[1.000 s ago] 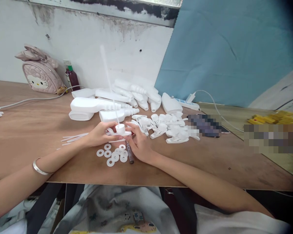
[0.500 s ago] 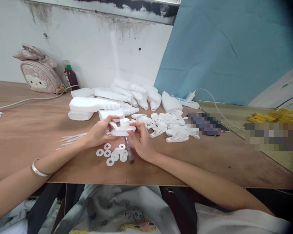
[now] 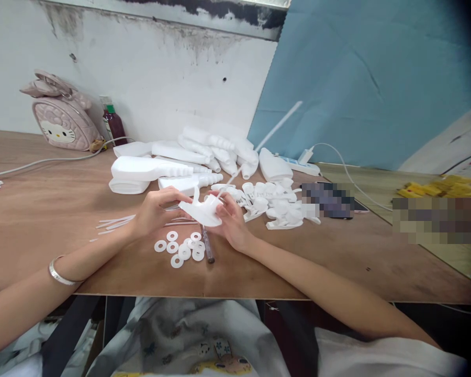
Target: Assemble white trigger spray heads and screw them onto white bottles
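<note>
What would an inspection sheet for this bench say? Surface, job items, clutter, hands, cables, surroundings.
Surface: brown tabletop, dark marks toward the right.
Job items: trigger spray head held, its dip tube slanting up to the right; piled trigger heads, white plastic bottles, ring washers, loose thin tubes, clear-handled screwdriver.
Clutter: pink cat-face bag, green-capped bottle, phone-like item, partly pixelated.
Hands: left hand and right hand both on the spray head.
Cables: white cable at left; another from the power strip.
Surroundings: stained white wall, blue sheet, yellow items at right.
</note>
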### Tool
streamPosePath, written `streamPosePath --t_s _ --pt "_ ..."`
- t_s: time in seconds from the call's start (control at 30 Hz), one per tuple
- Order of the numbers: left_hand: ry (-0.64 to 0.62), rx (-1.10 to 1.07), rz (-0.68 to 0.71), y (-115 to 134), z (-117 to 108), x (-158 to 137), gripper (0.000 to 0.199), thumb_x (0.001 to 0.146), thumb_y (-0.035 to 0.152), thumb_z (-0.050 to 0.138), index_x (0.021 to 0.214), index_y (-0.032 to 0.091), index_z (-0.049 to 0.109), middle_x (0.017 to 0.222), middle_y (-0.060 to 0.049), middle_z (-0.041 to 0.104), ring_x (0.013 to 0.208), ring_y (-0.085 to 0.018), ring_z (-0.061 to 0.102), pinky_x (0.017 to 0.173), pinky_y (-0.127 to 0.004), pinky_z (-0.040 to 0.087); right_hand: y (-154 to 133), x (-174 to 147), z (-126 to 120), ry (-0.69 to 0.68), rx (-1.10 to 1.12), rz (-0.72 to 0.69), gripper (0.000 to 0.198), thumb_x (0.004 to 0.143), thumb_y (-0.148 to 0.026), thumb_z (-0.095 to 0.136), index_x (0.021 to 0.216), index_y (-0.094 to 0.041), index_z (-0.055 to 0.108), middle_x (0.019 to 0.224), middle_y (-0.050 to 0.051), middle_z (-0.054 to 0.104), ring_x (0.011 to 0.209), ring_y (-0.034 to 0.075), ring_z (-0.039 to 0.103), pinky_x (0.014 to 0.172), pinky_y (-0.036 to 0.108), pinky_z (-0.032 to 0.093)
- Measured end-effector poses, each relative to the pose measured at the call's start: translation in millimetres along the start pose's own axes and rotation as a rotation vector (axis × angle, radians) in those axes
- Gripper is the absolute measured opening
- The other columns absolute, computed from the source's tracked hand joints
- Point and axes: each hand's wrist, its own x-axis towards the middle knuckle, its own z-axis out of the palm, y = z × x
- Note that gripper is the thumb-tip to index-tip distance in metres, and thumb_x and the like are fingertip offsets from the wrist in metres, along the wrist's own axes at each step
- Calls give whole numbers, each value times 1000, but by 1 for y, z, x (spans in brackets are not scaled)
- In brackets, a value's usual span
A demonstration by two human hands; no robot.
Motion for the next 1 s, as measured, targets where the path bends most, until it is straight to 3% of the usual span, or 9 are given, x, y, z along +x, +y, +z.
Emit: streamPosePath --t_s 0.1,0.2,0.37,0.6,0.8,0.93,1.0 --pt "-92 -8 66 -1 2 0 16 70 28 69 82 17 66 75 -5 65 71 -17 55 67 -30 45 -4 0 -2 -204 63 80 58 71 -61 54 115 -24 44 101 5 55 81 17 57 66 29 48" --pt "-137 -2 113 0 3 0 10 73 24 66 79 16 66 75 -5 66 72 -17 55 67 -29 45 -7 -2 -1 -296 47 72 56 70 -58 58 114 -24 47 100 4 56 79 17 57 68 30 48" --pt "-163 24 118 1 4 0 13 75 26 63 82 16 67 77 -6 66 71 -15 56 67 -27 45 -8 -5 -1 -271 -37 62 42 72 -52 59 104 -25 50 90 1 55 81 17 56 70 31 49" --pt "-178 52 94 -1 3 0 19 75 32 63 85 16 67 77 -6 65 71 -16 55 68 -27 44 -6 -4 2 -248 -12 100 39 76 -54 53 102 -27 43 99 1 54 78 16 57 66 31 51" --pt "-138 -52 18 -1 4 -2 20 70 29 69 82 14 67 76 -6 64 71 -16 56 68 -27 44 -5 -1 -2 -336 43 67 58 73 -62 52 119 -30 35 110 4 51 86 18 57 69 33 52" --pt "-123 -273 -150 -2 7 -1 26 66 31 72 84 14 65 78 -5 65 72 -16 59 69 -29 46 -8 -1 -3 -390 44 49 86 59 -65 63 130 -31 28 116 7 49 94 21 55 72 35 51" --pt "-153 -439 -229 -2 8 -1 30 64 36 72 83 14 64 76 -5 66 70 -17 60 67 -29 47 -10 -2 -3 -400 72 49 89 58 -61 67 132 -31 26 117 6 49 95 21 54 73 35 50"
